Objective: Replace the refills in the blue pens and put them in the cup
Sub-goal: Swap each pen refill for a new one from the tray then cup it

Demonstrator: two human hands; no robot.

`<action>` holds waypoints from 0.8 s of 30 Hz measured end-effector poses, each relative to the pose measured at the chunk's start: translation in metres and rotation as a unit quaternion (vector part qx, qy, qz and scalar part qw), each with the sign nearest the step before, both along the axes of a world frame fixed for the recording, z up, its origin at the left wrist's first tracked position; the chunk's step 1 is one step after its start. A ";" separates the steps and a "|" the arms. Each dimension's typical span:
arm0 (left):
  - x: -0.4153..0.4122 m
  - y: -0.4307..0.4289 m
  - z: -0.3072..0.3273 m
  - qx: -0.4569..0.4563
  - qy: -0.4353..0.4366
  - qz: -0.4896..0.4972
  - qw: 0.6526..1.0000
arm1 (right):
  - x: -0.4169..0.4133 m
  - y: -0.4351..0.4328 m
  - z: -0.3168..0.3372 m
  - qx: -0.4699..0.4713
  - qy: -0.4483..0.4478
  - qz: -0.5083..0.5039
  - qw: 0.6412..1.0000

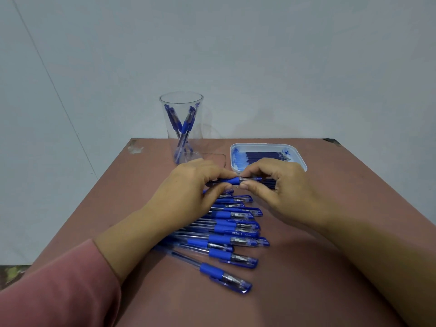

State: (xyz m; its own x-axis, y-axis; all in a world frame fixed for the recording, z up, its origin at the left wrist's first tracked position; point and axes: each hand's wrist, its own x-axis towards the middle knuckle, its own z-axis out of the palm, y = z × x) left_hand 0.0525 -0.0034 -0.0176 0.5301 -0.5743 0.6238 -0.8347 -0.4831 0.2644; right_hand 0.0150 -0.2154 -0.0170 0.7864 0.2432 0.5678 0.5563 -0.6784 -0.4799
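Both hands hold one blue pen (232,180) level above the table. My left hand (188,187) grips its barrel and blue grip. My right hand (273,185) pinches the clear tip end between thumb and forefinger. Below the hands lies a row of several capped blue pens (226,234), side by side with caps to the right. A clear plastic cup (181,128) stands at the far edge and holds a few blue pens. A white tray (299,159) of dark blue refills sits right of the cup, partly hidden by my right hand.
The brown table (306,267) ends at a pale wall just behind the cup and tray. Its left edge runs diagonally past my pink sleeve (59,286). A scuffed patch marks the far left corner.
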 end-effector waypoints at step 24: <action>-0.040 0.016 -0.020 0.224 0.151 0.165 0.949 | 0.064 0.038 0.091 0.417 -0.054 -0.042 0.906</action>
State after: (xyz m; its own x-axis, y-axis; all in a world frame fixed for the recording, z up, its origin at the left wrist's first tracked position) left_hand 0.0128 0.0121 -0.0377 0.8430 -0.5172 0.1480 -0.5370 -0.8254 0.1741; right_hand 0.0786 -0.1776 0.0735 0.7108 -0.3648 0.6014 0.5942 -0.1462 -0.7910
